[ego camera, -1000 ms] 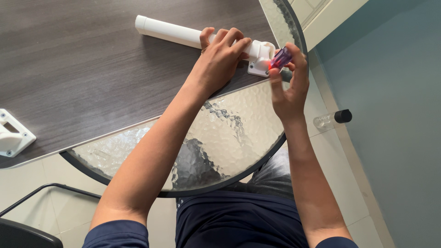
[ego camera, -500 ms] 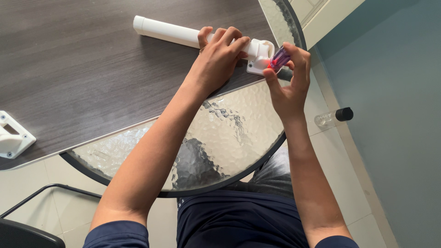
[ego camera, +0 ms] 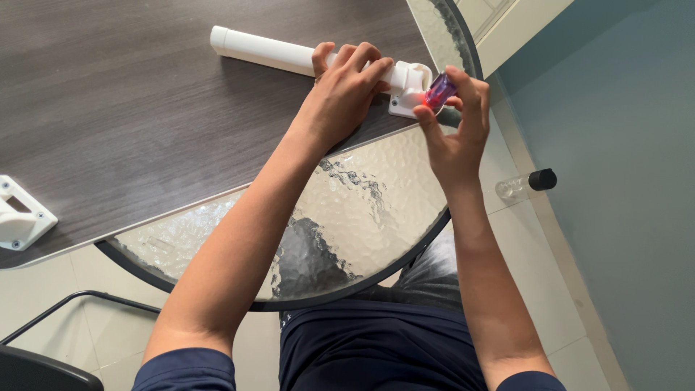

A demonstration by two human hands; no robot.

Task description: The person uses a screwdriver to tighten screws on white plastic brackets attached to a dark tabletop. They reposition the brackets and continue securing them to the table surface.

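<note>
The white tube [ego camera: 268, 52] was pinned on the table [ego camera: 108, 123] by left-hand fingers [ego camera: 355, 61] while right-hand fingers [ego camera: 463, 87] pinched a purple-handled tool [ego camera: 439, 90] at its bracket [ego camera: 407, 83], where slippage seemed possible.

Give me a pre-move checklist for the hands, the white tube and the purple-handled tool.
1. Left hand pressing down on the white tube: ok.
2. Right hand has a grip on the purple-handled tool: ok.
3. Tool tip seated in the white bracket: cannot tell, fingers hide it.
4. Tube lying fully on the wood board: ok.
5. Bracket close to the board's edge over the glass table: not ok.
6. Spare bracket out of the way: ok.
</note>
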